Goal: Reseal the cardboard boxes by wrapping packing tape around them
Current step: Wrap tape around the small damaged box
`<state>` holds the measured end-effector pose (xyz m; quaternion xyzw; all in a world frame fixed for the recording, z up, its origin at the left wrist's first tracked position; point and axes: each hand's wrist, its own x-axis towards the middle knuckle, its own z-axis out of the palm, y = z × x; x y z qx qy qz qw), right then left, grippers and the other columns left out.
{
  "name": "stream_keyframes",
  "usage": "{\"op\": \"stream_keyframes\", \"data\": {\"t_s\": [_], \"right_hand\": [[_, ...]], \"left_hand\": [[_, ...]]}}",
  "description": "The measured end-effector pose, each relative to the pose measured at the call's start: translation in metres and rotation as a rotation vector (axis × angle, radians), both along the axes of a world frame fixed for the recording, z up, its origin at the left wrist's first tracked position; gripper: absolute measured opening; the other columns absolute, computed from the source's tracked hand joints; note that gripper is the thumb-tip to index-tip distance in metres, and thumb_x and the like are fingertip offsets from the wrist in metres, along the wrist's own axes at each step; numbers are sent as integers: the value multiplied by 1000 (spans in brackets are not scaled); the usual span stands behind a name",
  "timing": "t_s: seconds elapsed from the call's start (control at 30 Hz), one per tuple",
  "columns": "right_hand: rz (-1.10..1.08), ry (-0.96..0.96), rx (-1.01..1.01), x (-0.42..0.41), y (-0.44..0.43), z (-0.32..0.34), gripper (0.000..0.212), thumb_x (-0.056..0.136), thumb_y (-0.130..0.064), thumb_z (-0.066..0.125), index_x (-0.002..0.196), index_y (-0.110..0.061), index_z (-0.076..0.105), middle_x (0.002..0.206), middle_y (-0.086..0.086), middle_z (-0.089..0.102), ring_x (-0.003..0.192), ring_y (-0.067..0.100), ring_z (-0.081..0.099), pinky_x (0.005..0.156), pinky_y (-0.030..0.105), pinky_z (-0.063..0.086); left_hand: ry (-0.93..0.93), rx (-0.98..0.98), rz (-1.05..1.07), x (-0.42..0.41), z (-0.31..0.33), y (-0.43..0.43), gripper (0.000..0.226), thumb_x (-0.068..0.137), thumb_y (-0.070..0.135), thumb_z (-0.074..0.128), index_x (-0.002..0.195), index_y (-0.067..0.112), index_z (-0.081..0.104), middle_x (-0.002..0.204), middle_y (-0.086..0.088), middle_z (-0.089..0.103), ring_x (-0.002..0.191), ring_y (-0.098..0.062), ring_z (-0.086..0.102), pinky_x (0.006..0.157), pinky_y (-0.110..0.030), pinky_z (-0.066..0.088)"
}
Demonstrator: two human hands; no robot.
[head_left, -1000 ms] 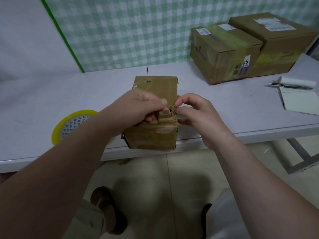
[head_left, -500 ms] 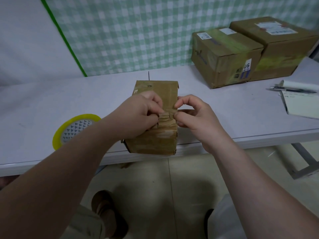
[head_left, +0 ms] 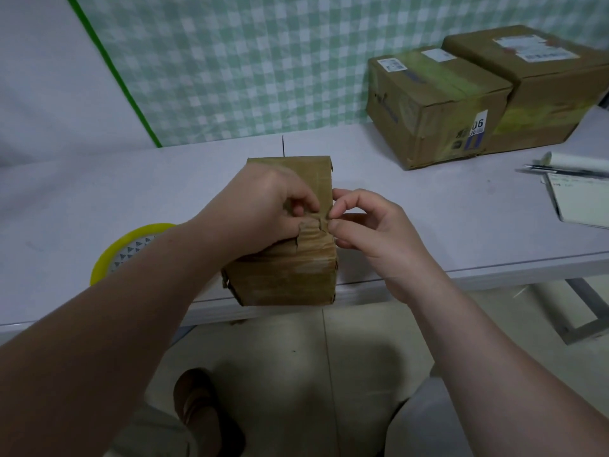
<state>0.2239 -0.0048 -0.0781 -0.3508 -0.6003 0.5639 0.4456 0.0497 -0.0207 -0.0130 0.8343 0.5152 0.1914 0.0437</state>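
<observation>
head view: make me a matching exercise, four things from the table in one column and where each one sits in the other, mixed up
Things:
1. small box
2. tape roll
3. two large boxes
4. notepad

Places:
A. far right corner of the table
B. right edge, pen above it
C. near edge, between left hand and right hand
D. left, behind the left forearm

Pairs: 1-C, 2-D, 3-A, 4-B

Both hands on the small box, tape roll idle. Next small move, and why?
Probably press the torn tape flap flat onto the small box: both the left hand and right hand pinch its ragged edge, lifted off the top.
</observation>
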Motion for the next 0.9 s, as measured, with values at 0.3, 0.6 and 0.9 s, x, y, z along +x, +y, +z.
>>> {"op": "stream_keyframes", "data": {"t_s": [0.3, 0.6, 0.9], "right_hand": [[-45, -50, -18, -2, -2, 3, 9, 66, -21, 70, 67, -29, 67, 126, -7, 60, 92, 11, 68, 89, 37, 50], [-12, 1, -133, -4, -3, 6, 19, 69, -10, 69, 75, -27, 62, 99, 9, 70, 82, 19, 63, 84, 41, 51], [-87, -124, -38, -5, -3, 10, 12, 64, -23, 77, 71, -25, 68, 112, 8, 69, 88, 35, 69, 90, 53, 52]], "left_hand": [[-83, 121, -13, -3, -13, 2, 11, 76, 22, 65, 77, 15, 73, 65, 16, 51, 60, 13, 47, 63, 1, 34], [-239, -1, -33, -11, -12, 2, 8, 76, 11, 75, 79, 18, 72, 66, 20, 54, 60, -2, 54, 56, -7, 40], [-269, -89, -5, -10, -10, 2, 7, 78, 14, 74, 76, 20, 71, 66, 17, 59, 65, -10, 56, 56, -10, 42]]}}
